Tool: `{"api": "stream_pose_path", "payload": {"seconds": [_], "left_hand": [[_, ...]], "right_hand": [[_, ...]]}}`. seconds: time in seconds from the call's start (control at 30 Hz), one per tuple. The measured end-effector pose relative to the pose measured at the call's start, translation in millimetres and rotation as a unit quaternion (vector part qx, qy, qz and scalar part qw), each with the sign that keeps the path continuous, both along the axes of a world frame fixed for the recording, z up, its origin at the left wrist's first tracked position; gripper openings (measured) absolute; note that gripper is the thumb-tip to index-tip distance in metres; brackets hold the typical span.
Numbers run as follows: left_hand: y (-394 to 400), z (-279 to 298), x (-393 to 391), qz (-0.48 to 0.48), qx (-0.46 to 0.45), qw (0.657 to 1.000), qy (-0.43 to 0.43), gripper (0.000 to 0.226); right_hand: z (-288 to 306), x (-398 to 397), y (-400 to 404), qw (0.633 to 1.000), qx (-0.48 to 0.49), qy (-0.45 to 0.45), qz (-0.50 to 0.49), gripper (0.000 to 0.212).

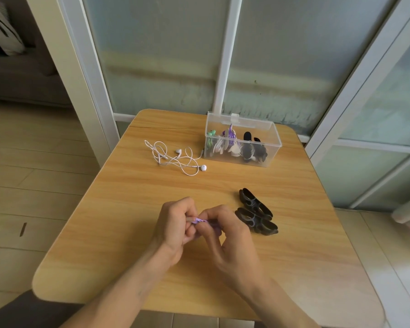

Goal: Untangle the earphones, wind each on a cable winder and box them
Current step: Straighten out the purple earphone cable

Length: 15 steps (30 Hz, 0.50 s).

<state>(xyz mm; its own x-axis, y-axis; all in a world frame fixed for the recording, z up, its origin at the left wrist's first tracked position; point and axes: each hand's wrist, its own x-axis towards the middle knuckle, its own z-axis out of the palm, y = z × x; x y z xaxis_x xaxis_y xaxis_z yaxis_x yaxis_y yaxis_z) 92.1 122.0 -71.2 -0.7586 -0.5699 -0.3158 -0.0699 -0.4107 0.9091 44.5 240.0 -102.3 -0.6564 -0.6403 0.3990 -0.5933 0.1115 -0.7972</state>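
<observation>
A small lilac bundle [200, 220], seemingly cord on a winder though mostly hidden, is pinched between the left hand [175, 229] and the right hand [225, 235], both with fingers curled tight on it above the near middle of the wood-grain worktop [133, 200]; its long axis runs roughly left to right. Thin white earphones [175, 158] lie in loose loops farther back, just left of a clear rectangular plastic box [243, 140] holding wound sets. Two black, matte, looped winders [256, 211] lie just right of the hands.
</observation>
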Motion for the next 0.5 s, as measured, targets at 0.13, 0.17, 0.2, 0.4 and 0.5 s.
{"api": "stream_pose_path", "payload": {"seconds": [0.13, 0.17, 0.2, 0.4, 0.5], "left_hand": [[0, 0, -2, -0.004, -0.04, 0.999, -0.026, 0.036], [-1, -1, -3, -0.001, -0.05, 0.998, -0.036, 0.041], [-1, -1, -3, -0.003, -0.063, 0.997, -0.045, 0.042], [1, -5, -5, 0.004, -0.118, 0.991, -0.068, 0.023], [1, -7, -10, 0.05, -0.042, 0.997, -0.049, 0.006]], "right_hand": [[-4, 0, -2, 1.0, 0.017, -0.003, -0.021, 0.004], [-4, -1, -3, 0.999, 0.017, -0.002, -0.027, 0.005], [-5, -1, -3, 0.999, 0.016, -0.001, -0.032, 0.005], [-12, 3, -6, 0.999, 0.026, -0.031, -0.029, 0.011], [-6, 3, -4, 0.998, 0.033, -0.044, -0.025, 0.01]]}}
